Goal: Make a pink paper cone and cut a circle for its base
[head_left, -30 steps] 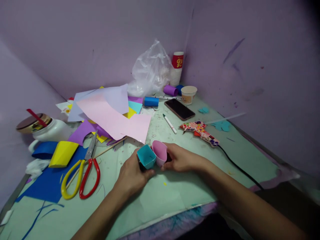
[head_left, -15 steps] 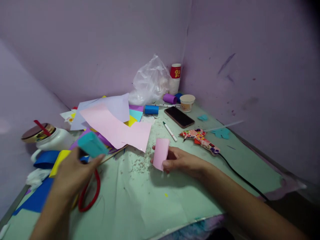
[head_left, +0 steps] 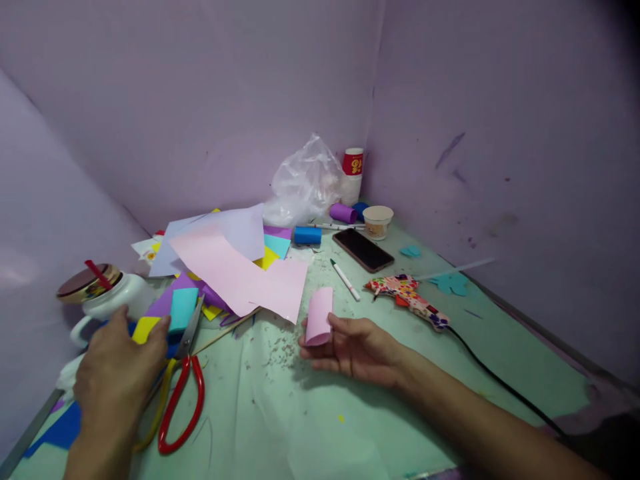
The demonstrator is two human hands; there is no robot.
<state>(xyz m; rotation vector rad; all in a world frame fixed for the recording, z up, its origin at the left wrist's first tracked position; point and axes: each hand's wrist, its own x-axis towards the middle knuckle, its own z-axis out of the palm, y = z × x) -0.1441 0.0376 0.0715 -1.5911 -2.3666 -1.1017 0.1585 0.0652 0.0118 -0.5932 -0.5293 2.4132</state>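
A pink paper roll rests in my right hand, held between the thumb and the fingers curled beneath it. At the left, my left hand has its thumb and index finger around a yellow paper roll; part of the roll is hidden behind the hand. Just beyond the thumb stands a turquoise paper roll, apart from the hand. Scissors with red and yellow handles lie beside my left hand, blades pointing away.
Pink and lilac sheets overlap at the back left, near a white mug. A glue gun with a black cord lies right, near a phone, a marker and a paper bowl. A blue roll lies behind.
My left hand has put down the turquoise roll beside the scissors and moved left onto the yellow roll. My right hand has turned more palm-up under the pink roll.
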